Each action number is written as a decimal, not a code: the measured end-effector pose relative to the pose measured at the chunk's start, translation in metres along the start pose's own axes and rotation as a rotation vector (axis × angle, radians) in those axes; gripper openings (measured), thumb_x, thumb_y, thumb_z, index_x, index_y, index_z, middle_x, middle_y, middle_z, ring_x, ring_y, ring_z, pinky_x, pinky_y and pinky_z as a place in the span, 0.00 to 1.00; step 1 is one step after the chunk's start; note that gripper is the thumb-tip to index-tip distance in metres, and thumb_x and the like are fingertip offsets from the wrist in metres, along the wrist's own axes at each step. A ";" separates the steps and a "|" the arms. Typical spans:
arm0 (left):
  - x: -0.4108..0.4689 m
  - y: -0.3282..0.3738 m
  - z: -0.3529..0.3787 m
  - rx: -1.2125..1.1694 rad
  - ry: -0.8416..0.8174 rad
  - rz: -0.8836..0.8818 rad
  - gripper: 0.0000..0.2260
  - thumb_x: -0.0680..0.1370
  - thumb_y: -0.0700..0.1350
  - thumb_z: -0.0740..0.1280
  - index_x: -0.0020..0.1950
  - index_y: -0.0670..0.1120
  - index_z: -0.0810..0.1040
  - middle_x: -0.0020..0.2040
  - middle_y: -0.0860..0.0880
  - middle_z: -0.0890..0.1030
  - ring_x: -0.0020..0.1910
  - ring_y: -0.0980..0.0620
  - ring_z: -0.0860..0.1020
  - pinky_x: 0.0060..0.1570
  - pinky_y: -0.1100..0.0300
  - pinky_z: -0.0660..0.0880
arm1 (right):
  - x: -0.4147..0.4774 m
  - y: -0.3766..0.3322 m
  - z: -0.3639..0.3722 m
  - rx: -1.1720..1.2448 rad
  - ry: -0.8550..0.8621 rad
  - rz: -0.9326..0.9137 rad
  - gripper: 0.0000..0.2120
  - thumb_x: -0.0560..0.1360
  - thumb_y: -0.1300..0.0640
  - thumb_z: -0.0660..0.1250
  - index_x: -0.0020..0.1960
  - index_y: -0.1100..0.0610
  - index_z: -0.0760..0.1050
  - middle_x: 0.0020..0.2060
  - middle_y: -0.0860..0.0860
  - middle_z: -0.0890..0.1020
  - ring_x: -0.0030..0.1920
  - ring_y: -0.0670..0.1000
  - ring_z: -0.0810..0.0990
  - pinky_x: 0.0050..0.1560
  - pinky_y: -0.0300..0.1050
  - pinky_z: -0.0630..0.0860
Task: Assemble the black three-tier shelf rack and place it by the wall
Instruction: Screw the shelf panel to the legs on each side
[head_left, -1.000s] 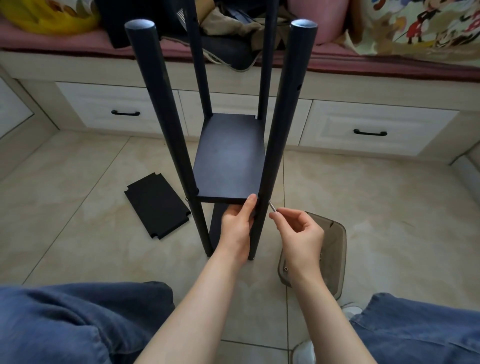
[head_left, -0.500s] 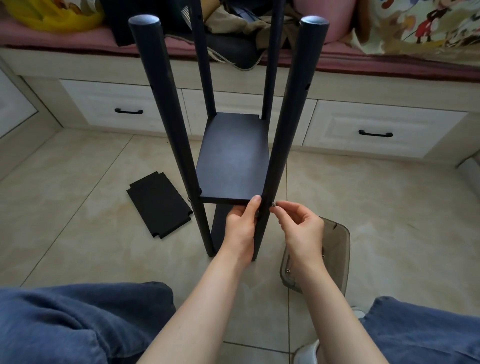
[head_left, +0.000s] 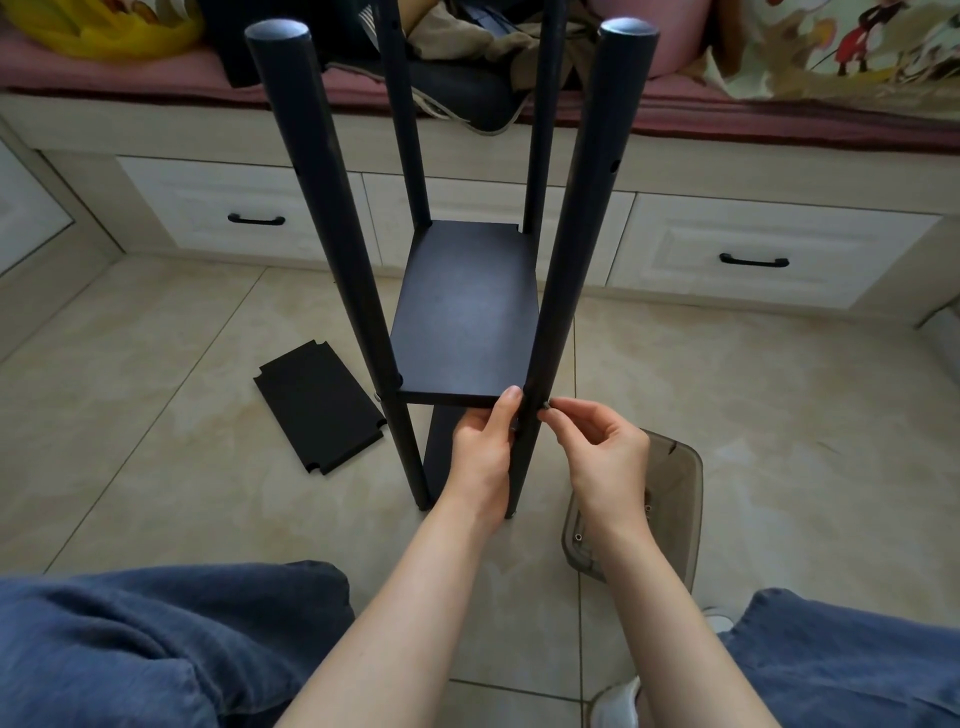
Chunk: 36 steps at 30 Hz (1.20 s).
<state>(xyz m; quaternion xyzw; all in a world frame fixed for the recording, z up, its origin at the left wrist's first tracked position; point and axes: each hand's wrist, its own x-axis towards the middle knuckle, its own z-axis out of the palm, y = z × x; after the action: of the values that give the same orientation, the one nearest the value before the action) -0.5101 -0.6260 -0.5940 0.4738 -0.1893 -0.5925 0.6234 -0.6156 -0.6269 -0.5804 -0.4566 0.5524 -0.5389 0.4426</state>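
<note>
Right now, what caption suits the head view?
Left hand steadies the shelf at the post while the right hand pinches a screw against it; a spare panel lies nearby.

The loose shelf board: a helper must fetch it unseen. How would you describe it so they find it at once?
Find the half-built black rack standing on the tiled floor before the white drawers. Left of it, flat on the tiles, lies the loose shelf board. Unlike the fitted shelves, it sits in no frame, its notched corners bare.

Tile floor (head_left: 156, 415) under rack (head_left: 462, 312), panel (head_left: 319, 405), tray (head_left: 670, 499)
</note>
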 end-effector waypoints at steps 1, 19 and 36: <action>0.000 0.000 0.000 0.005 -0.001 -0.001 0.06 0.82 0.48 0.68 0.55 0.49 0.82 0.49 0.50 0.87 0.51 0.52 0.85 0.44 0.67 0.79 | 0.000 0.000 0.000 0.001 -0.002 0.005 0.06 0.73 0.61 0.75 0.46 0.51 0.83 0.40 0.44 0.86 0.45 0.41 0.85 0.47 0.32 0.78; 0.000 0.000 0.000 0.059 0.001 -0.017 0.08 0.81 0.50 0.68 0.56 0.49 0.82 0.51 0.49 0.87 0.53 0.50 0.85 0.49 0.62 0.78 | -0.001 0.001 0.001 -0.225 0.060 -0.202 0.07 0.72 0.61 0.76 0.42 0.50 0.81 0.35 0.40 0.83 0.40 0.39 0.82 0.40 0.27 0.73; 0.000 0.001 0.001 -0.052 -0.065 -0.028 0.10 0.82 0.46 0.65 0.61 0.45 0.79 0.52 0.49 0.87 0.54 0.52 0.85 0.48 0.65 0.79 | -0.001 0.012 0.002 -0.564 0.092 -0.550 0.04 0.74 0.65 0.74 0.46 0.59 0.81 0.40 0.50 0.82 0.44 0.51 0.76 0.45 0.40 0.72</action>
<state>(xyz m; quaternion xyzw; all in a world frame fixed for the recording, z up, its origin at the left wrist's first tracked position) -0.5106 -0.6267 -0.5925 0.4406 -0.1873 -0.6209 0.6207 -0.6136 -0.6264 -0.5926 -0.6665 0.5552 -0.4844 0.1137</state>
